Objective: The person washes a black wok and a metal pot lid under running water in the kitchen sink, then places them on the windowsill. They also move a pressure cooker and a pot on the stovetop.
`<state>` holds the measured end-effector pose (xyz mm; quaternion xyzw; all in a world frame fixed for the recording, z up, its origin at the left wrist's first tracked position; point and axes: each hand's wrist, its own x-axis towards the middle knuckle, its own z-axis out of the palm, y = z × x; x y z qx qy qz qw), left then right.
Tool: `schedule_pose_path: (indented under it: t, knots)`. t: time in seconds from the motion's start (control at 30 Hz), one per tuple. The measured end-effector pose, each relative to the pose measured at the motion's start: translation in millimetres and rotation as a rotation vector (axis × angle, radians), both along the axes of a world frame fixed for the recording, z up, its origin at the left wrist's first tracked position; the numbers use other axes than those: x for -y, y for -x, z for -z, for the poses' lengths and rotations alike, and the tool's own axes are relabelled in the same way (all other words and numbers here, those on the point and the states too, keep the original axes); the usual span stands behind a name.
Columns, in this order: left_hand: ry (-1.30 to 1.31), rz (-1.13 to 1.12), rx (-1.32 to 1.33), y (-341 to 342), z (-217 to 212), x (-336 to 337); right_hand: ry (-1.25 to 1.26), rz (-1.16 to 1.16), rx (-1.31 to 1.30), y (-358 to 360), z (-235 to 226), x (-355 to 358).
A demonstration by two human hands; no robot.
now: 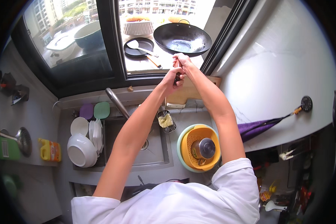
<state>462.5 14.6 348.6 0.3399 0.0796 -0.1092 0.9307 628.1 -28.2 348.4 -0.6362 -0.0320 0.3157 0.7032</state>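
"How's the grip?"

"Left hand (174, 77) and right hand (182, 62) both curl tightly round the reddish-brown handle (178, 64), the right nearer the wok (196, 39)."

"Where's that?"

"Beyond the sink (157, 147), past the window frame (118, 63); resting or lifted, I can't tell."

"Handling?"

"Likely stiff and front-heavy: wide, curved, dark, glossy inside, perhaps slippery. Best held two-handed by the handle; a small loop (183, 21) rises from its far rim."

"Other textures?"

"Also beyond the sink, a faceted white bowl (138, 28); right of it, a perforated yellow colander (189, 139)."

The left hand (171, 77) and right hand (184, 59) grip a black wok (183, 35) by its handle (177, 64).
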Motion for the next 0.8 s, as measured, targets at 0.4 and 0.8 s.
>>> schedule_pose_path:
  t: [0.4, 0.8]
  knots:
    - [-0.129, 0.149, -0.118, -114.5, 52.0, -106.1, -0.239, 0.232, -0.230, -97.2, 78.6, -77.6]
    - [-0.528, 0.238, -0.266, -170.2, 66.5, -201.7, -0.284, 0.595, -0.265, -143.6, 123.9, -157.5]
